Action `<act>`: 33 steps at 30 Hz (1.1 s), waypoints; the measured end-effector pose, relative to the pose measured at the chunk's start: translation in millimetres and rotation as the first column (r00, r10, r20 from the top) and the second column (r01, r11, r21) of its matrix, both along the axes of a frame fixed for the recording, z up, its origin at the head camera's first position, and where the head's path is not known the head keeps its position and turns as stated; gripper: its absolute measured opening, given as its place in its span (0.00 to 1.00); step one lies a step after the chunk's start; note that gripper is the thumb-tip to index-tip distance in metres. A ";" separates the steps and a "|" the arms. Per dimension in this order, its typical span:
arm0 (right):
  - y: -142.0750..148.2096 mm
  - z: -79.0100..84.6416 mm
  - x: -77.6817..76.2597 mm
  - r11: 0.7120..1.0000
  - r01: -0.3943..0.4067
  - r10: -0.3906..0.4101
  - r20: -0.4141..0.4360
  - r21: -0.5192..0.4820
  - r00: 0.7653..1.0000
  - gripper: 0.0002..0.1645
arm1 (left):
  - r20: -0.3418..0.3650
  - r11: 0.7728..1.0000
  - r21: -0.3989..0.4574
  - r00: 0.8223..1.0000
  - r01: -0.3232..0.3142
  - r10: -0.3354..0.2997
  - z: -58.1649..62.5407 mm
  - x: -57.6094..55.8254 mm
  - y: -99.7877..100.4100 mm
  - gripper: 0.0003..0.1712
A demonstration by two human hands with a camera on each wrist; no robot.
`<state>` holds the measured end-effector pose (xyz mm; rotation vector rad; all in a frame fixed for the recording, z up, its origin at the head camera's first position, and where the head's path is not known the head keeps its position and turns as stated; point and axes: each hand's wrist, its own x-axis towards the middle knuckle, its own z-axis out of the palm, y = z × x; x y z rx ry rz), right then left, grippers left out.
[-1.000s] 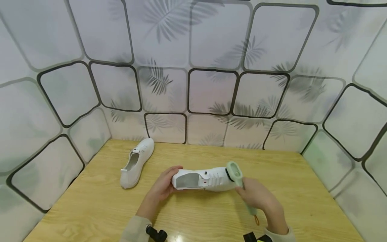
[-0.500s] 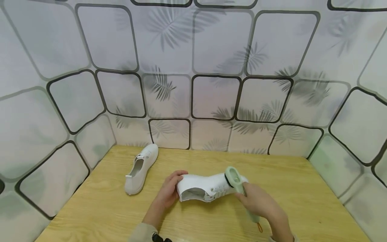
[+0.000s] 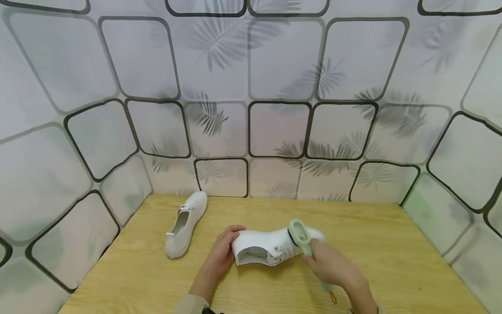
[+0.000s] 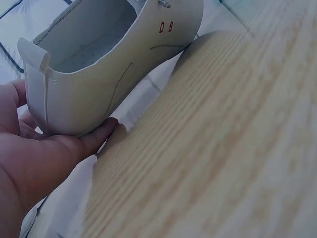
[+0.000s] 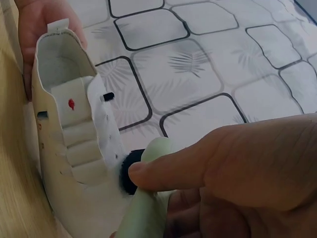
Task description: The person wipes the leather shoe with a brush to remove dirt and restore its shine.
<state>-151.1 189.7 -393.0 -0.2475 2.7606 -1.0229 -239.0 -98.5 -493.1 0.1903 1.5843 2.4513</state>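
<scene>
A white lace-up shoe (image 3: 270,245) is tilted on its side over the table, its opening facing the person. My left hand (image 3: 222,250) grips it by the heel; in the left wrist view the fingers (image 4: 101,135) curl under the heel, and small red letters show on the shoe's side. In my right hand (image 3: 333,264) is a pale green brush (image 3: 299,233) with an orange loop at its handle end. Its dark bristles (image 5: 130,173) press against the shoe's upper beside the lace area, toward the toe.
A second white shoe (image 3: 186,224) stands upright at the back left of the wooden table (image 3: 376,244). Patterned fabric walls (image 3: 278,131) with dark outlines and leaf prints close in the table at the back and both sides.
My left hand has rolled the shoe toward the person, turning its far side up. The brush has shifted slightly left along the shoe. The head view has tilted a little.
</scene>
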 end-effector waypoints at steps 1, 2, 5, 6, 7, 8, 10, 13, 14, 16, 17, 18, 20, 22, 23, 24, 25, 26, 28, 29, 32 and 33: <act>2.8 0.0 0.8 1.000 0.010 -0.010 0.001 0.003 1.000 0.09 | -0.004 1.000 -0.005 1.000 0.004 -0.004 -1.0 0.9 0.1 0.14; 6.5 0.1 1.5 1.000 0.026 -0.026 0.011 0.004 1.000 0.09 | -0.004 1.000 -0.009 1.000 0.007 -0.007 -1.9 1.5 0.1 0.14; 18.7 -0.3 3.1 0.997 0.074 -0.075 0.024 0.017 0.997 0.10 | -0.011 1.000 -0.016 1.000 0.011 -0.011 -3.0 3.4 -0.9 0.14; 21.8 -0.9 3.2 0.996 0.089 -0.090 0.025 0.020 0.996 0.09 | -0.021 1.000 -0.019 1.000 0.014 -0.015 -3.2 3.8 -1.6 0.14; 23.9 -1.4 3.2 0.995 0.101 -0.102 0.026 0.021 0.994 0.10 | -0.026 1.000 -0.021 1.000 0.016 -0.016 -3.4 4.1 -2.1 0.14; 24.8 -2.2 3.2 0.994 0.107 -0.107 0.022 0.023 0.994 0.10 | -0.023 1.000 -0.020 1.000 0.015 -0.015 -3.5 4.5 -2.6 0.14; 23.1 -5.0 3.2 0.995 0.101 -0.101 0.021 0.027 0.995 0.10 | -0.011 1.000 -0.023 1.000 0.019 -0.019 -4.4 5.8 -3.5 0.14; 14.8 -9.1 4.3 0.999 0.038 -0.038 -0.002 0.017 0.999 0.10 | 0.023 0.999 -0.023 0.999 0.025 -0.024 -6.9 8.0 -3.9 0.14; 11.9 -10.1 4.6 1.000 0.005 -0.005 -0.012 0.013 1.000 0.10 | 0.028 0.999 -0.024 0.999 0.024 -0.023 -7.5 8.7 -3.8 0.14; 8.2 -10.3 5.1 0.999 -0.051 0.051 -0.024 -0.003 0.998 0.11 | 0.026 1.000 -0.022 1.000 0.017 -0.016 -8.1 9.2 -3.2 0.14; 7.8 -9.4 5.2 0.998 -0.066 0.066 -0.029 -0.005 0.997 0.11 | 0.022 1.000 -0.022 1.000 0.014 -0.013 -8.0 9.0 -2.8 0.13; 8.6 -8.1 5.2 0.998 -0.066 0.066 -0.027 -0.008 0.997 0.12 | 0.014 1.000 -0.022 1.000 0.012 -0.011 -7.7 8.5 -2.3 0.13; 12.7 -4.9 4.2 0.999 -0.033 0.033 -0.018 0.007 0.999 0.12 | -0.004 1.000 -0.020 1.000 0.012 -0.012 -6.3 7.0 -1.4 0.13; 18.5 -2.0 3.0 0.999 0.029 -0.028 -0.006 0.024 1.000 0.12 | -0.015 1.000 -0.022 1.000 0.014 -0.014 -5.0 5.4 -1.0 0.14; 21.5 -1.2 2.3 0.998 0.055 -0.055 0.000 0.035 0.998 0.12 | -0.017 1.000 -0.023 1.000 0.014 -0.014 -4.2 4.9 -1.0 0.14; 24.0 -0.7 1.5 0.996 0.077 -0.077 0.004 0.045 0.997 0.11 | -0.015 1.000 -0.022 1.000 0.013 -0.013 -3.5 4.6 -1.0 0.14; 25.6 -0.7 0.7 0.994 0.094 -0.095 0.010 0.048 0.995 0.11 | -0.013 1.000 -0.025 1.000 0.014 -0.015 -3.1 4.3 -1.2 0.15; 26.5 -1.0 0.0 0.994 0.101 -0.102 0.009 0.052 0.995 0.10 | -0.011 1.000 -0.026 1.000 0.016 -0.016 -2.7 4.1 -1.3 0.15; 25.2 -1.7 -1.2 0.995 0.090 -0.090 0.001 0.051 0.996 0.10 | -0.006 1.000 -0.027 1.000 0.016 -0.016 -2.1 3.7 -1.7 0.15; 23.2 -2.2 -1.9 0.996 0.071 -0.071 -0.006 0.045 0.997 0.11 | -0.006 1.000 -0.026 1.000 0.016 -0.016 -1.9 3.3 -1.7 0.15; 14.3 -3.2 -3.6 1.000 -0.021 0.022 -0.024 0.018 0.999 0.11 | -0.011 1.000 -0.021 1.000 0.010 -0.010 -1.4 1.8 -1.8 0.15; 11.6 -3.1 -3.6 0.999 -0.049 0.049 -0.027 0.008 0.998 0.12 | -0.011 1.000 -0.018 1.000 0.009 -0.010 -1.3 1.3 -1.6 0.15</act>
